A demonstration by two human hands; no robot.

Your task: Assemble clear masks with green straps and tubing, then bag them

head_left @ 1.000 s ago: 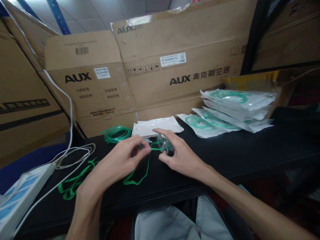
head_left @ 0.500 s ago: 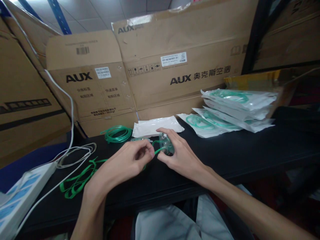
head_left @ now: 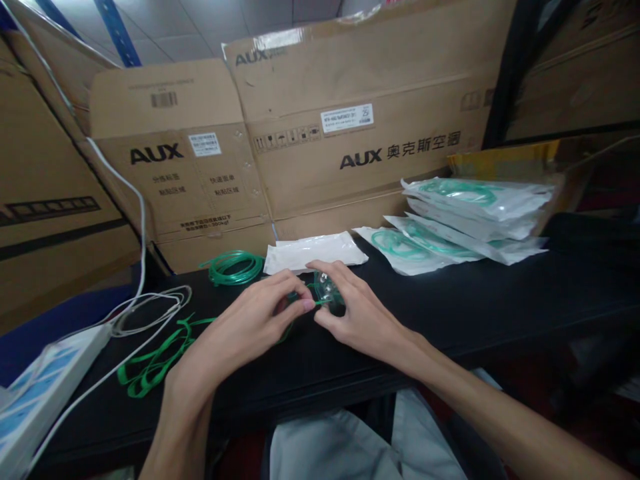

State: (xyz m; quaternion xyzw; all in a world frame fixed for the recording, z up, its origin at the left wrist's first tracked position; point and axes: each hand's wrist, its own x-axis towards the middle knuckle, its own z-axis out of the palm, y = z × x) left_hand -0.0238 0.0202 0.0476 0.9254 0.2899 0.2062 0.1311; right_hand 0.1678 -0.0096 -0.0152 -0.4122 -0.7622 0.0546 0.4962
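My right hand (head_left: 353, 300) is closed around a clear, green-tinted oxygen mask (head_left: 326, 288), thumb below and fingers over the top. My left hand (head_left: 273, 307) pinches a thin green elastic strap (head_left: 320, 303) close to the mask's edge. Part of the mask is hidden behind my right fingers. A coil of green tubing (head_left: 235, 268) lies just beyond my left hand. Left of my forearm are loose green straps (head_left: 155, 360) on the black table (head_left: 430, 313). A white packet (head_left: 315, 253) rests behind both hands.
Several packed pouches with green tubing (head_left: 475, 213) are stacked at the right back. A white power strip (head_left: 50, 380) and a white cable (head_left: 145, 233) occupy the left side. Large cardboard boxes (head_left: 310, 180) stand upright along the back.
My left hand has shifted slightly right, bringing its fingertips closer to the mask along the strap. My right hand keeps its hold on the mask, nearly in place.
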